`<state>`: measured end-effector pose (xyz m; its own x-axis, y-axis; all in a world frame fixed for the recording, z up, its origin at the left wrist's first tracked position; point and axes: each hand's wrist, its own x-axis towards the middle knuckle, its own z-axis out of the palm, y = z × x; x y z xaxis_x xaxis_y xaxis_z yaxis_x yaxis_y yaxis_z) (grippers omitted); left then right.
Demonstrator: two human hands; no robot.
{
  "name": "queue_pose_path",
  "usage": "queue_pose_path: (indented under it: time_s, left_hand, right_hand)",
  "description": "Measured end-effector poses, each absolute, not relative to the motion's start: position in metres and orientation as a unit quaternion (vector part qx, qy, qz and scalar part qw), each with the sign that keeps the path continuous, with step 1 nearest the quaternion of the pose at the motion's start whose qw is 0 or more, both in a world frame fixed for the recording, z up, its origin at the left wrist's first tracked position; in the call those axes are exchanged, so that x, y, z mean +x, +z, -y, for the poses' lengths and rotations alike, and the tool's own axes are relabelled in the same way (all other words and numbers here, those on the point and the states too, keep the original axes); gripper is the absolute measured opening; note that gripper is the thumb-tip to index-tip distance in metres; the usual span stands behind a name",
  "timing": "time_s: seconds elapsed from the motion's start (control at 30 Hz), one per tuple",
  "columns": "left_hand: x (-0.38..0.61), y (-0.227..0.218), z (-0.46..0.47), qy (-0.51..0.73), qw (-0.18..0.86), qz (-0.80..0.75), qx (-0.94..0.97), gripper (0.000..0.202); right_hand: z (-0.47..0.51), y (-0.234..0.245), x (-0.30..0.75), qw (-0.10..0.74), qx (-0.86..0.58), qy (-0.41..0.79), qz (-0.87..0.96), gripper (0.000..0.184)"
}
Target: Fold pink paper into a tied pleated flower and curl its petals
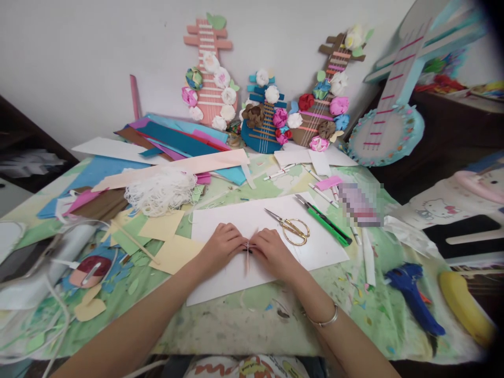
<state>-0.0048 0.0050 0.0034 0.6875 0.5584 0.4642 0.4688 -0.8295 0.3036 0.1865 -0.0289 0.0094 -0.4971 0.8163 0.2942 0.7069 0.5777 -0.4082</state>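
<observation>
The left hand (pixel 222 244) and the right hand (pixel 273 252) meet in the middle of a white sheet (pixel 323 252), fingertips against fingertips; between them is a thin thread bundle (pixel 248 262), and both hands seem pinched closed on its waist, one from each side, though the fingertips hide the exact point of contact; the long axis of the bundle runs away from the person and back toward the body, so it crosses the line of the two hands; its loose ends show above and below the fingers and lie flat on the sheet; both hands are equally near to it

Just beside the right hand, further from the person, lie the scissors (pixel 291 229) with gold handles, blades closed and pointing left; beyond them, a green cutter (pixel 326 223) lies slanted at the sheet's edge; a blue glue gun (pixel 411 296) rests well apart to the right on the table (pixel 244 320); a pile of white yarn (pixel 159 191) sits to the far left, among coloured paper pieces; nothing lies between the hands and the bundle
</observation>
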Motion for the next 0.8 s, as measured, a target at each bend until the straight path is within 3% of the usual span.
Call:
queue_pose_path:
  time_s: [0.37,0.8]
  left_hand:
    - [-0.003,0.005,-0.001,0.283,-0.015,-0.259,0.924,0.018]
    - [-0.027,0.001,-0.023,0.289,0.141,-0.289,0.902,0.021]
  right_hand:
    - [0.028,-0.002,0.185,0.272,-0.446,0.061,0.851,0.017]
    - [0.013,-0.002,0.211,0.269,-0.432,0.045,0.859,0.021]
